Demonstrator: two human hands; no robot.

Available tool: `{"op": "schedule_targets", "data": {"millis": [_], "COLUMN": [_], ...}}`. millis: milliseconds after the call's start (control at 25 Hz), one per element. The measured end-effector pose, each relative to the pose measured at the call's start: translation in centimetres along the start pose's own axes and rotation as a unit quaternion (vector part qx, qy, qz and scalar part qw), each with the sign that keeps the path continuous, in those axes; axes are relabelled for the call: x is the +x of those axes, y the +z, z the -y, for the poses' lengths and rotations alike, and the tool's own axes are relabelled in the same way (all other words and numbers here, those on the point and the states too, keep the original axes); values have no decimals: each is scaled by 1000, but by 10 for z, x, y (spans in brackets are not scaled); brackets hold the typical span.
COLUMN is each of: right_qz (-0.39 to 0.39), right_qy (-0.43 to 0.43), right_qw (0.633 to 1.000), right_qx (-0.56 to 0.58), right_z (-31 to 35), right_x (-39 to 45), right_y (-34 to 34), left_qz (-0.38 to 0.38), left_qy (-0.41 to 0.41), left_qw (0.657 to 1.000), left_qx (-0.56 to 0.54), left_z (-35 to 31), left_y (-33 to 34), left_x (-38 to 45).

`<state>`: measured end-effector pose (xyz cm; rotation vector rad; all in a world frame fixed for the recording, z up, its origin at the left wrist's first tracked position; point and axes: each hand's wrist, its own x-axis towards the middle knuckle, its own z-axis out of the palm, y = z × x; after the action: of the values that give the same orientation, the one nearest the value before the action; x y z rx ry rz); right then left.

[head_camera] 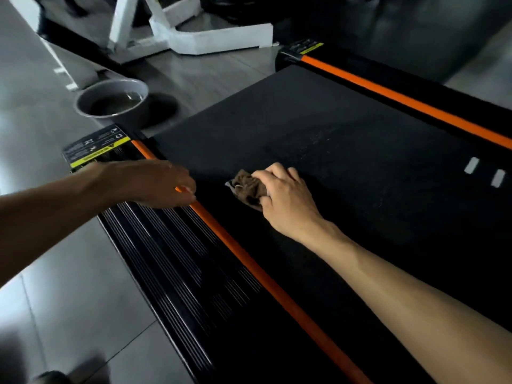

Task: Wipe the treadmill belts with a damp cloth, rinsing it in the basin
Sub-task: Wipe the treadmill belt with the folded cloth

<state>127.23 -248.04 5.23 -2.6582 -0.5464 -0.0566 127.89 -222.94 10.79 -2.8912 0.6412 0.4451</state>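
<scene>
One black treadmill belt (318, 139), two orange side stripes (266, 278) (401, 99), one crumpled brown cloth (248, 187), one round grey basin of water (112, 102), two bare hands (158, 181) (285, 198), two white belt marks (471, 165) (498, 177), two yellow-and-black warning labels (97, 149) (306, 47).

The right hand (288, 195) covers much of the brown cloth (246, 187). The left hand's (155, 181) fingertips blur at the orange side strip (266, 281). The treadmill belt (318, 139) runs off the right edge. Warning label (97, 148) print is unreadably small.
</scene>
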Motion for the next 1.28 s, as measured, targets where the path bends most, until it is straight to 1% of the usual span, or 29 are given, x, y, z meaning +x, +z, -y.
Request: {"op": "schedule_targets", "data": {"millis": [80, 200, 320, 400, 480, 640, 760, 880, 960, 1040, 1200, 1280], "right_qz": [-8, -2, -5, -11, -12, -37, -18, -18, -19, -24, -59, -80], "right_qy": [20, 51, 91, 118, 143, 226, 270, 289, 292, 266, 151, 128], "right_qw": [1000, 997, 994, 991, 988, 973, 962, 957, 956, 963, 985, 986], "right_qx": [-16, -54, -53, -54, -58, -40, -30, -10, 25, 38, -65, -73], "right_z": [4, 10, 19, 25, 31, 48, 62, 69, 76, 85, 82, 67], "right_x": [-1, 2, 17, 21, 17, -11, -21, -20, -28, -35, 1, 32], "right_y": [0, 0, -1, 1, 6, 16, 18, 16, 18, 26, 36, 39], "left_qz": [31, 50, 82, 90, 80, 40, 42, 36, 38, 45, 57, 59], "left_qy": [1, 53, 85, 126, 164, 191, 207, 219, 227, 235, 254, 253], "left_qw": [999, 996, 989, 983, 979, 974, 966, 964, 961, 957, 956, 958], "left_qx": [-21, -52, -91, -97, -90, -114, -148, -149, -156, -163, -132, -118], "left_z": [6, 16, 35, 43, 46, 52, 56, 59, 61, 62, 62, 60], "left_y": [-2, -7, -6, -8, -2, 8, 8, 8, 11, 13, 4, 2], "left_x": [11, 23, 32, 36, 38, 40, 39, 39, 38, 38, 38, 39]}}
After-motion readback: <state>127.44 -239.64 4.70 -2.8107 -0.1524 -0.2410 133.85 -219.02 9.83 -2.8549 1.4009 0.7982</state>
